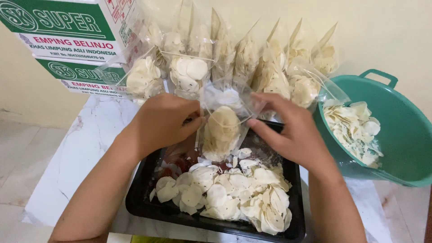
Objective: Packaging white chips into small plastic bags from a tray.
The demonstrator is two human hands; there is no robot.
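Both hands are pinched on 1 small clear plastic bag of pale round crackers, the left hand gripping its left edge and the right hand its upper right corner, so the bag hangs upright between them just above the back of a black rectangular plastic tray heaped with loose pale crackers. Behind the hands a row of filled clear bags leans against the cream wall beside a green-and-white cardboard box. A tilted teal plastic basin holding more crackers sits to the right, all on a white marble tabletop.
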